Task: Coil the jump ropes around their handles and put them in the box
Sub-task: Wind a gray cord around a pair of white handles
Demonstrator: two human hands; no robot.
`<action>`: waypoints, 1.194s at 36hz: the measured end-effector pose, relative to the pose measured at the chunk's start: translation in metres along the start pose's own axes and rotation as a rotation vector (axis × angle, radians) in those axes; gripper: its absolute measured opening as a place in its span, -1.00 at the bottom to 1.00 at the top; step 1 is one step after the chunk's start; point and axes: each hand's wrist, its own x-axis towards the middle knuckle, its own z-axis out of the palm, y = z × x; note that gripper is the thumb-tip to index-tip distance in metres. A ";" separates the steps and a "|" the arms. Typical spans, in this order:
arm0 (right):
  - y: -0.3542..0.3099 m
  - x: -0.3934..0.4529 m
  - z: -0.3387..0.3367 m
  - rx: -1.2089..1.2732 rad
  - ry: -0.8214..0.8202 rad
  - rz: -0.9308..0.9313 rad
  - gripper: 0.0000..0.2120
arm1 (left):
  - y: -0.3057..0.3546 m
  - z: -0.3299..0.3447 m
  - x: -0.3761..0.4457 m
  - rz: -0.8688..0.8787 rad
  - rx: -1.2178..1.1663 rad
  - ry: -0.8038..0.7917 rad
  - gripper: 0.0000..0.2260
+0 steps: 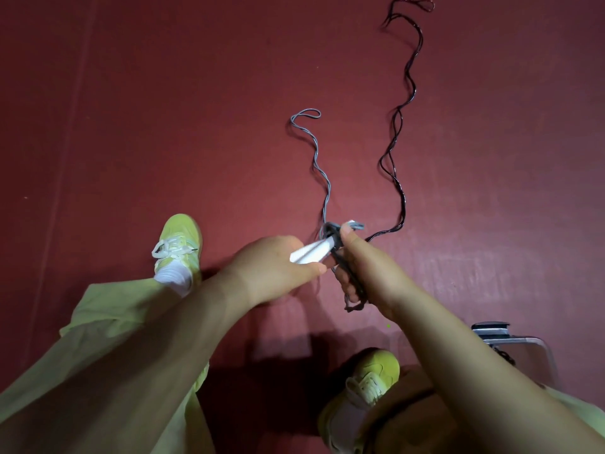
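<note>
My left hand [271, 267] grips the white handles [312, 252] of a grey jump rope. My right hand [363, 270] pinches the grey rope [316, 155] where it wraps the far end of the handles, and a grey loop hangs down past my right palm. The loose doubled length of the grey rope snakes away across the red floor. A second, dark jump rope [397, 126] lies stretched out on the floor to the right, its near end running behind my right hand. Part of a clear box [523, 342] shows at the lower right, beside my right forearm.
I sit on a red floor [163, 109] with legs in pale green trousers. My yellow-green shoes rest at left [180, 244] and lower centre [370, 385]. A dark item lies at the box's rim.
</note>
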 end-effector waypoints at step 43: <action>-0.006 -0.005 -0.002 0.082 -0.047 -0.055 -0.75 | -0.001 0.015 0.003 -0.063 -0.023 -0.009 -0.53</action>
